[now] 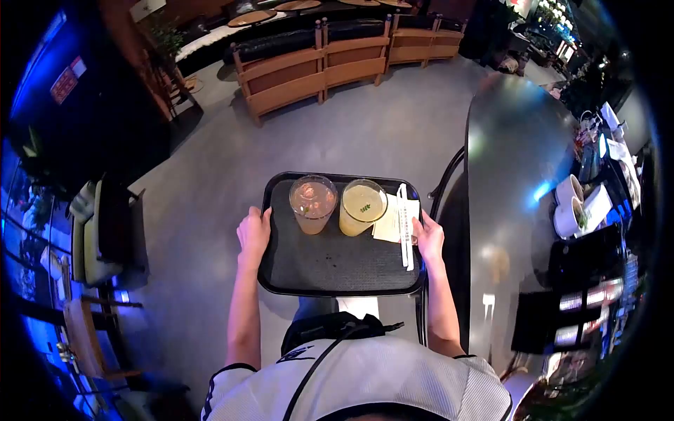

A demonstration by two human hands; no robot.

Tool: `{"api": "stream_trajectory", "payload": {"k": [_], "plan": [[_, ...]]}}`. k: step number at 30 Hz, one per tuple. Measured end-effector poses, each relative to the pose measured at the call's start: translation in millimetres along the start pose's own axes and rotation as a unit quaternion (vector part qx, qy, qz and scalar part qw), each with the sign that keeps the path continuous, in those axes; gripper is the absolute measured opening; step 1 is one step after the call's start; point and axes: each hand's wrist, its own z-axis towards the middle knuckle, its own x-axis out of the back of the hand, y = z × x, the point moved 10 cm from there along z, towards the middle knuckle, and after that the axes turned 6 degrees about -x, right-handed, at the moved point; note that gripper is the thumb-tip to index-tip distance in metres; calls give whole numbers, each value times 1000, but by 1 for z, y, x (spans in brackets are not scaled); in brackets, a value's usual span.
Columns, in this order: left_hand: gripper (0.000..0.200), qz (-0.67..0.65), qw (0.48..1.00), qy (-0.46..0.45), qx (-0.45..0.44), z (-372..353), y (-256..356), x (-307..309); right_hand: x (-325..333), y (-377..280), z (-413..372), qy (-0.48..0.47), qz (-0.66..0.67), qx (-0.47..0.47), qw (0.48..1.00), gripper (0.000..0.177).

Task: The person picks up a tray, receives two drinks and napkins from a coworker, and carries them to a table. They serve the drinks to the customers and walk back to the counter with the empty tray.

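Open floor ahead of tray; counter close at right.

grey floor, wooden benches ahead, glossy counter at right

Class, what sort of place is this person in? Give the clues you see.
Probably a café or bar: a black tray, held by left hand and right hand, bears two drinks; wooden bench seats stand beyond; a metal counter runs along the right.
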Motion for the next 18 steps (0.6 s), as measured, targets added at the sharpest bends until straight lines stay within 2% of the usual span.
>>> {"api": "stream_trajectory", "payload": {"k": [1, 2, 5, 6, 7, 9, 10, 12, 13, 16, 18], "plan": [[33, 1, 1000, -3, -5, 30, 11, -18, -4, 0, 31, 4, 49, 11, 999, 41], [33, 6, 1000, -7, -13, 60, 23, -35, -4, 6, 71, 37, 25, 63, 997, 41], [33, 3, 999, -10, -41, 162, 75, -82, 9, -19, 152, 54, -15, 20, 998, 41], [32, 6, 999, -20, -37, 163, 90, -96, 21, -11, 163, 60, -27, -8, 998, 40], [32, 2, 999, -22, -47, 188, 117, -108, 31, -4, 198, 65, -77, 22, 995, 40], [33, 4, 997, -32, -64, 245, 168, -129, 52, -2, 259, 93, 59, 30, 994, 40], [33, 9, 997, -31, -74, 272, 193, -143, 68, -10, 287, 105, 64, 25, 992, 40], [33, 10, 995, -43, -92, 328, 235, -177, 93, -26, 338, 140, -41, -8, 989, 41], [33, 13, 995, -53, -86, 341, 210, -207, 65, -8, 352, 145, -41, -15, 988, 41], [35, 4, 993, -69, -95, 411, 275, -254, 94, -20, 439, 170, -99, 23, 980, 39], [37, 1, 992, -82, -94, 458, 314, -286, 109, -24, 495, 177, -79, 40, 980, 38]]}}
